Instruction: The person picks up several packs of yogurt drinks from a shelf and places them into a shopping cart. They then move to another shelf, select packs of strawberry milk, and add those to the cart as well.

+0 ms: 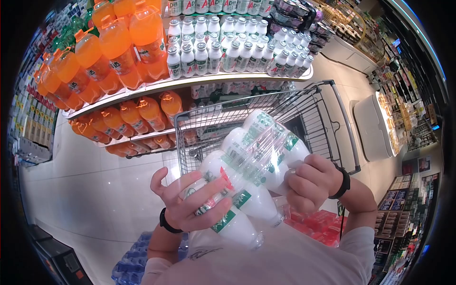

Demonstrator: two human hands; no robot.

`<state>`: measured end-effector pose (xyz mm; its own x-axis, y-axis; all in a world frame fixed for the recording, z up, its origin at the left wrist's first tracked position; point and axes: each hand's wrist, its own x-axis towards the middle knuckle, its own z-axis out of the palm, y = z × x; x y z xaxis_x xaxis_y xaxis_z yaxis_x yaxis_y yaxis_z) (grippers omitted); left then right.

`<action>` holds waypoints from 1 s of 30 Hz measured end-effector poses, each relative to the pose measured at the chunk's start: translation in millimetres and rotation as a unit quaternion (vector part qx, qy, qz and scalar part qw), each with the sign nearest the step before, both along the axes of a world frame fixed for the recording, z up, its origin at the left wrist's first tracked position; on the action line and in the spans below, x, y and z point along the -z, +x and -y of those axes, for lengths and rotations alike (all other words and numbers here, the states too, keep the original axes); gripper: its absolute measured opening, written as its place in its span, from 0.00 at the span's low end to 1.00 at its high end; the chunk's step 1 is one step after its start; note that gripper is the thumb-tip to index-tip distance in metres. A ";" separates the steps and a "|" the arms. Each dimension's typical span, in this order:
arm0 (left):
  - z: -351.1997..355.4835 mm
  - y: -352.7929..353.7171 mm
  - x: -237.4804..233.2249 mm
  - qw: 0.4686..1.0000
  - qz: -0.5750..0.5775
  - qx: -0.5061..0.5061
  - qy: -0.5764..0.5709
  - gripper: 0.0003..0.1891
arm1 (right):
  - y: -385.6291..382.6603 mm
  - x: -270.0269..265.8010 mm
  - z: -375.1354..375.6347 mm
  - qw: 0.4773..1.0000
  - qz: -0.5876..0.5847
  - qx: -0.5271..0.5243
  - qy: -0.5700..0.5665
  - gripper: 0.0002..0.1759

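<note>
A plastic-wrapped pack of white bottles with green labels is held in front of my chest, tilted, with several bottle necks pointing toward me. My left hand lies against the pack's left side with its fingers bent around a bottle and the thumb and one finger apart. On the right side, my right hand has its fingers curled tightly at the pack's edge, closed on the wrap. Both wrists wear black bands. A wire shopping cart stands just beyond the pack, which hides part of its basket.
A shelf ahead carries large orange drink bottles and rows of small white bottles. Blue packs lie at lower left, red packs at lower right. A white display case stands beyond the cart.
</note>
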<state>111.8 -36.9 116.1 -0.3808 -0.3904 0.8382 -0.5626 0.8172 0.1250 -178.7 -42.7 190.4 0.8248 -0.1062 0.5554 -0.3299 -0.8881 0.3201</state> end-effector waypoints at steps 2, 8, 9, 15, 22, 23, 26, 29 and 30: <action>1.0 -2.4 0.1 1.000 -0.015 -0.006 -0.007 0.18 | -1.5 0.4 -3.5 1.000 -0.005 0.002 0.005 0.17; 16.3 -4.9 15.1 0.997 -0.063 0.043 0.025 0.24 | -3.3 5.9 -3.4 0.998 0.003 0.060 0.019 0.14; 20.5 -8.1 20.2 0.993 -0.099 0.043 0.052 0.25 | -3.3 7.0 -3.4 0.996 0.001 0.075 0.040 0.16; 59.0 -0.6 104.0 0.960 -0.127 -0.085 0.235 0.38 | -14.1 15.2 14.7 0.967 -0.064 0.168 0.180 0.22; 90.8 18.3 282.4 0.723 -0.070 -0.400 0.559 0.32 | -25.7 47.9 79.8 0.923 -0.091 0.273 0.256 0.26; 94.3 19.5 285.5 0.705 -0.063 -0.386 0.592 0.29 | -25.6 53.9 92.5 0.922 -0.085 0.278 0.256 0.26; 94.6 20.5 299.4 0.709 -0.041 -0.368 0.601 0.19 | -25.7 73.1 127.9 0.910 -0.069 0.307 0.269 0.27; 91.5 24.3 304.9 0.720 -0.054 -0.341 0.602 0.16 | -28.0 92.3 159.7 0.912 -0.063 0.317 0.251 0.27; 89.3 24.2 304.2 0.721 -0.053 -0.339 0.602 0.15 | -26.3 93.1 167.2 0.912 -0.065 0.317 0.253 0.27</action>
